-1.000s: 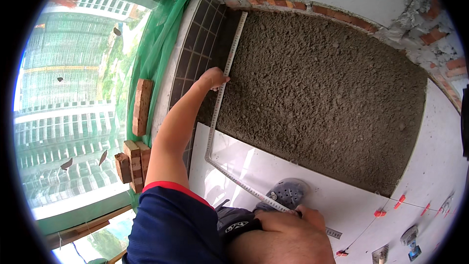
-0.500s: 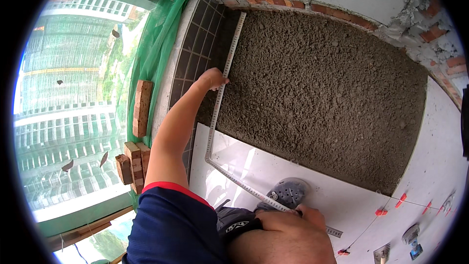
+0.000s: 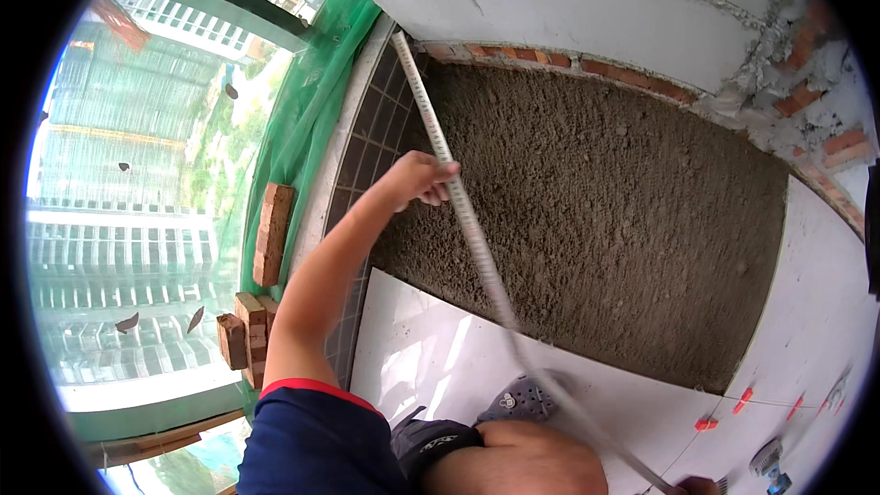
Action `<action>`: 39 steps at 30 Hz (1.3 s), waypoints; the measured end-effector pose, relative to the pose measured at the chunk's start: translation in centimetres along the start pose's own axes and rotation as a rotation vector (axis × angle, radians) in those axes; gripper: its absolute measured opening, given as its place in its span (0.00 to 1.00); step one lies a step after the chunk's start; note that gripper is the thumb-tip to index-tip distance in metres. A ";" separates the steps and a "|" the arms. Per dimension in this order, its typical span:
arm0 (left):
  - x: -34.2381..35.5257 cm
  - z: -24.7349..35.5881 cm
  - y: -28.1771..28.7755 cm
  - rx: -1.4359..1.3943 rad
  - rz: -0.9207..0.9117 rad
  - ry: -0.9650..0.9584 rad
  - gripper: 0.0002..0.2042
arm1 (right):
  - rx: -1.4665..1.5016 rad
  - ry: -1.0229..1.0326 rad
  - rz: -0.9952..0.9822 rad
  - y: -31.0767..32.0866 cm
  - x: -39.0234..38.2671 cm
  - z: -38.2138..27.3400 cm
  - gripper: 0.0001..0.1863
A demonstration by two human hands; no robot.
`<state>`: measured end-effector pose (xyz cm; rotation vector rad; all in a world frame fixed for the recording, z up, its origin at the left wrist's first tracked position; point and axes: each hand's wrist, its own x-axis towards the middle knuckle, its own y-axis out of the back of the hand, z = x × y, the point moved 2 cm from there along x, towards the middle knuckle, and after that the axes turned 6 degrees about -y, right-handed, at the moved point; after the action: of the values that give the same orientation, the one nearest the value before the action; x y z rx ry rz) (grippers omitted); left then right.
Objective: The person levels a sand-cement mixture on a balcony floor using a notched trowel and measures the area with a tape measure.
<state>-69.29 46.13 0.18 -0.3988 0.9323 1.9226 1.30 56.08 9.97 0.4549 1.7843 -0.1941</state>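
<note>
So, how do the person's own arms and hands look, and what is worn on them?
The left hand is bare, with no glove, ring or watch visible. The left forearm is bare up to a short navy-blue sleeve with a thin red hem at the upper arm. The right hand barely shows at the lower edge, so what it wears cannot be told.

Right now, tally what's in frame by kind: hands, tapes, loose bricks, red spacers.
Bare hands: 2, left hand pinning the tape, right hand at the lower edge, grip hidden
Long pale measuring tape: 1
Loose red-brown clay bricks on the ledge: 4, from the upright one to the low stack
Small red plastic tile spacers: 3
Total: 10
</note>
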 end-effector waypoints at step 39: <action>15.1 0.1 -10.9 -0.802 0.222 0.027 0.13 | -0.644 -0.156 1.117 20.8 16.3 -25.0 0.08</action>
<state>-67.77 58.34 -13.74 -0.8052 0.1773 2.4543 -15.95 87.41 3.12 0.8457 1.1252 1.0561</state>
